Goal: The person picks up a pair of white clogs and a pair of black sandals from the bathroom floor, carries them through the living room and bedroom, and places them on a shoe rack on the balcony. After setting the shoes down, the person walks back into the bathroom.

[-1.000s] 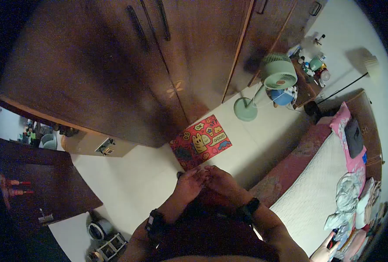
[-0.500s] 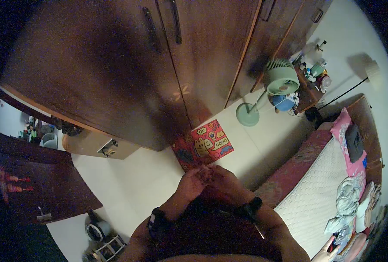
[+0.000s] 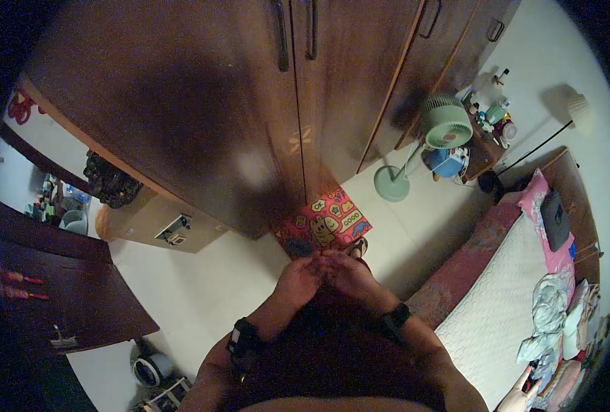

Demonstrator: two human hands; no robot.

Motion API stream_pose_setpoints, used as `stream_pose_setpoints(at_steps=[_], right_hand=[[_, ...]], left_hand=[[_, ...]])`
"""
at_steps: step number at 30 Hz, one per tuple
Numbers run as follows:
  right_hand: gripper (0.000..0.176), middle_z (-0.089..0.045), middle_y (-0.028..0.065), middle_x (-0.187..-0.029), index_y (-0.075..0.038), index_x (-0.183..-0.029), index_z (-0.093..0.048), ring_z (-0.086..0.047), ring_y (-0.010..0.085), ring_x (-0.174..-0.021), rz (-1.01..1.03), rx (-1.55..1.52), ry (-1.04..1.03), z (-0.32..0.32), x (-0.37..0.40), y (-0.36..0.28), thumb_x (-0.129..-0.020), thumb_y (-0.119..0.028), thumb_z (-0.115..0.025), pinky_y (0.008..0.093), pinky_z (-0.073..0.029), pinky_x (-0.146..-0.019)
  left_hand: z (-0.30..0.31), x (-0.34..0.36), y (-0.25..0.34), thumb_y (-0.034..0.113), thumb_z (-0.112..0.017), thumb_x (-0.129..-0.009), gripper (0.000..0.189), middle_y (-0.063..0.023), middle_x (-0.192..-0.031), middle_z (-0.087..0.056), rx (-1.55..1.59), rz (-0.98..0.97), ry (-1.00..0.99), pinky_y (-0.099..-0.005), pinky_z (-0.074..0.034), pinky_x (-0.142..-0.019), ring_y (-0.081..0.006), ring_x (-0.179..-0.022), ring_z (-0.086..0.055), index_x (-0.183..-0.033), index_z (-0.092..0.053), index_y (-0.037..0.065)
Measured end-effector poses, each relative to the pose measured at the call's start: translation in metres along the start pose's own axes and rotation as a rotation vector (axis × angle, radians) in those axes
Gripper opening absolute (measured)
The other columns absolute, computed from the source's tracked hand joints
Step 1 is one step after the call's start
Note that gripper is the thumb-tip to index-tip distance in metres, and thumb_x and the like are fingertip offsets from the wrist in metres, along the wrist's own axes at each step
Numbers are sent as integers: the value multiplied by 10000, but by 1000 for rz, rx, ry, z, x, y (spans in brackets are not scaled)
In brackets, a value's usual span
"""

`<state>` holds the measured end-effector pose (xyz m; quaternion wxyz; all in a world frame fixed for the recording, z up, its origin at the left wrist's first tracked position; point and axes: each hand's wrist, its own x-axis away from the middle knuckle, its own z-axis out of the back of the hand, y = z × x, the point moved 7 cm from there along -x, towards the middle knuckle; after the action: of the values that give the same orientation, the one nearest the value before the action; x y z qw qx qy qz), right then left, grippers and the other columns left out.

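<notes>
My left hand point(image 3: 300, 280) and my right hand point(image 3: 351, 276) are held together in front of my body. Their fingers are curled and pressed against each other. Shadow covers the fingertips, so anything between them is hidden. A dark band with a small device point(image 3: 243, 338) is on my left wrist, and a black watch or band point(image 3: 395, 318) circles the right. Beyond and below the hands lies a red cartoon-print floor mat point(image 3: 325, 221), before the wardrobe. Part of a foot in a dark sandal point(image 3: 360, 248) shows at the mat's right edge.
A tall brown wardrobe point(image 3: 229, 117) stands ahead. To its right are a green fan point(image 3: 449, 127) and a cluttered small table point(image 3: 482, 154). A bed with a white mattress point(image 3: 487, 323) lies right. Another person's hand point(image 3: 521, 395) is at the lower right. A dark cabinet point(image 3: 78, 295) stands left.
The view has shifted, so the wardrobe handles and mat sit further right. My hands stay together, slightly higher in view. The sandalled foot has come into sight beside the mat.
</notes>
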<state>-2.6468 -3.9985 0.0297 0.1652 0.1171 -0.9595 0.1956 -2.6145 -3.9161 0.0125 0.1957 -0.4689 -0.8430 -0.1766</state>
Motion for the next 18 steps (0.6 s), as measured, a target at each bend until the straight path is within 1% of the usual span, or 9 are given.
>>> stream_pose_setpoints(at_steps=[1, 4, 8, 10, 13, 15, 17, 18], right_hand=[[239, -557, 74, -1030, -37, -1059, -512, -528, 180, -921, -11, 16, 3, -1, -3, 1, -877, -179, -450, 293, -413, -817], [277, -543, 91, -1058, -28, -1090, -485, -515, 215, -967, -32, -10, -49, 5, -8, 4, -867, -190, -463, 318, -421, -840], [267, -545, 91, -1053, -30, -1087, -488, -517, 204, -958, -72, 30, -26, 9, -15, 6, -875, -190, -457, 314, -418, -848], [246, -550, 87, -1051, -23, -1064, -507, -519, 185, -946, -96, 16, 12, -13, -10, -1, -877, -171, -451, 298, -408, -851], [260, -545, 95, -1066, -16, -1089, -479, -517, 201, -949, -131, -80, -30, -6, -22, -1, -882, -168, -443, 310, -401, -880], [277, -544, 101, -1069, -9, -1105, -458, -516, 209, -963, -113, 216, 42, 31, -31, 6, -886, -178, -439, 311, -403, -882], [289, -545, 109, -1065, -3, -1114, -442, -517, 215, -976, -132, 719, 43, 26, -40, -9, -887, -182, -440, 311, -407, -878], [292, -546, 115, -1059, -1, -1115, -437, -519, 217, -982, -145, 1063, 6, -7, -34, -21, -886, -182, -442, 310, -411, -873]], left_hand=[[0, 1, 3, 115, -496, -819, 182, -83, -880, -607, 18, 2, -2, -317, -472, -780, -197, -836, -580, -964, -559, 25], [3, 2, 8, 111, -491, -821, 184, -82, -887, -605, 37, 7, -15, -316, -471, -795, -196, -845, -580, -968, -557, 23], [2, 1, 10, 109, -485, -824, 192, -92, -896, -604, 96, -30, -8, -319, -473, -794, -196, -845, -581, -982, -548, 21], [-7, 6, 10, 108, -487, -820, 203, -95, -903, -604, 128, -38, -21, -323, -472, -796, -199, -846, -581, -992, -541, 15], [-4, -1, 11, 105, -490, -812, 221, -101, -915, -602, 222, -36, -42, -329, -468, -801, -204, -853, -579, -1006, -528, 6], [-2, -6, 12, 103, -492, -808, 225, -104, -919, -601, 250, -75, -42, -335, -466, -803, -208, -856, -577, -1007, -522, 2], [-9, -6, 19, 102, -493, -806, 222, -107, -919, -599, 233, -176, -20, -342, -466, -803, -212, -858, -575, -1000, -519, -2], [-10, -3, 32, 105, -489, -810, 214, -109, -921, -599, -311, -350, 29, -343, -466, -802, -213, -857, -574, -994, -521, 1]])
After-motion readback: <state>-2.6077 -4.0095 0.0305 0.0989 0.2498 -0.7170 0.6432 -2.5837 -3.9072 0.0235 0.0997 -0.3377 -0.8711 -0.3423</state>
